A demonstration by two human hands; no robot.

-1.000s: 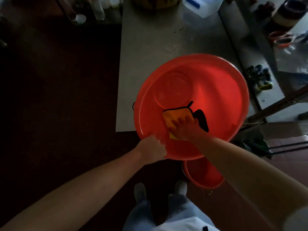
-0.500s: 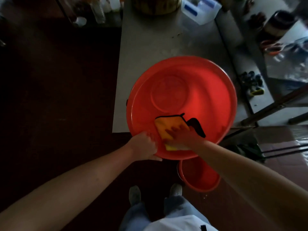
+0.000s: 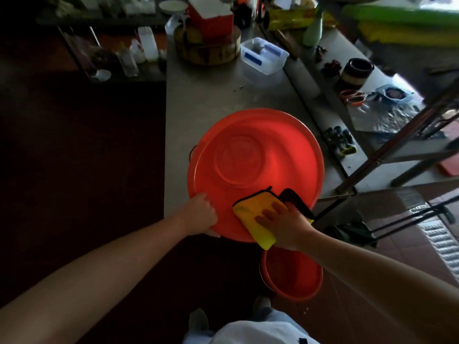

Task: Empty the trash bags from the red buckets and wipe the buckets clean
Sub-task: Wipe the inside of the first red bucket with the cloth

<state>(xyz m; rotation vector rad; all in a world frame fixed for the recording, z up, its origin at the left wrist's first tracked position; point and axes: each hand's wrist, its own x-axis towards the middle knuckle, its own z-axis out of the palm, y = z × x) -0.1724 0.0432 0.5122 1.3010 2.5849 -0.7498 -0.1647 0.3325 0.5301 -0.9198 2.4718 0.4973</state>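
**Cloth pressed inside the tilted bucket**

The bucket [image 3: 273,150] sits on the steel table [image 3: 211,100], its mouth tipped towards the person, so the round base shows beyond both sets of fingers. The left hand [image 3: 201,214] grips the near rim. Its fingers are curled over the edge, and one digit peeks out beneath the rim, but the tips themselves are hard to make out.

The right hand [image 3: 285,224] lies flat on the yellow cloth [image 3: 250,214]. Its fingers [image 3: 269,214] are straight and slightly apart, pressing the cloth against the inner wall just inside the near rim. On the wrist side of these fingers, the cloth's lower corner hangs over the rim. Just past the fingertips, a dark, black-edged part of the cloth folds up, and the hand covers where it joins the yellow.

Below the right wrist a second red bucket, the floor bucket [image 3: 293,281], stands on the ground. Its far edge is hidden by the upper bucket, the cloth and the forearm. Left of the left hand the floor is too dark to read.
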